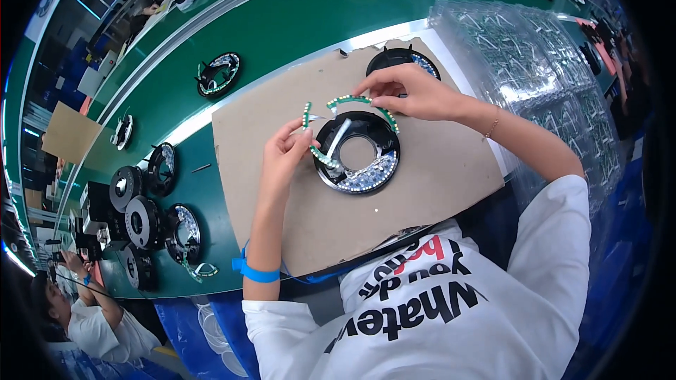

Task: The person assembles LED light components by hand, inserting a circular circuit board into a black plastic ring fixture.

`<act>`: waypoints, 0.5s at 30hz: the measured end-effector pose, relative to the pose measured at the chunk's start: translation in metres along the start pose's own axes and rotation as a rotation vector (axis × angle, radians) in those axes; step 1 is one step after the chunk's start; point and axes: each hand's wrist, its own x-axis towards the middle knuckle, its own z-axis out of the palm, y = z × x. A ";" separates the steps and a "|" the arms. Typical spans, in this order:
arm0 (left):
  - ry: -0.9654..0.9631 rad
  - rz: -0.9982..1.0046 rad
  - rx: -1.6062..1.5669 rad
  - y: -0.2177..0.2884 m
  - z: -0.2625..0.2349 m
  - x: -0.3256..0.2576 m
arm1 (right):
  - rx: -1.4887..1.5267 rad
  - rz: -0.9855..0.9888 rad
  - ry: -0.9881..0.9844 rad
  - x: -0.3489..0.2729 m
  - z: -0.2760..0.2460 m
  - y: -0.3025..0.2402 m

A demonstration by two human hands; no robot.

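In front of me a black ring-shaped housing (366, 125) lies on the cardboard, its near part lined with a blue-white circuit board (371, 177). My left hand (283, 151) pinches a narrow curved green LED board (307, 114) at the housing's left side. Between finger and thumb, my right hand (412, 93) grips another curved green LED strip (350, 99) over the far edge of the housing. A white flat cable (339, 139) slants up from the housing between my hands. Whether the two boards are joined is too small to tell.
A cardboard sheet (274, 225) covers the green bench (282, 24). Another black ring housing (380, 62) lies beyond my right hand; several more stand at the left. Clear plastic trays of green boards (521, 49) are stacked at the right. A co-worker (105, 324) sits at the lower left.
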 end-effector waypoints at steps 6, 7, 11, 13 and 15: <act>-0.040 -0.051 0.269 0.002 -0.002 0.013 | -0.200 0.061 -0.116 0.003 0.001 0.016; -0.035 -0.113 0.313 0.003 0.000 0.012 | -0.240 -0.006 -0.094 0.001 0.003 0.018; -0.111 0.029 0.394 -0.019 -0.006 0.019 | -0.380 -0.074 -0.155 -0.007 0.008 0.029; -0.104 0.101 0.544 -0.011 -0.002 0.016 | -0.371 -0.133 -0.143 -0.009 0.012 0.033; -0.094 0.175 0.692 -0.011 0.002 0.012 | -0.363 -0.193 -0.135 -0.011 0.015 0.036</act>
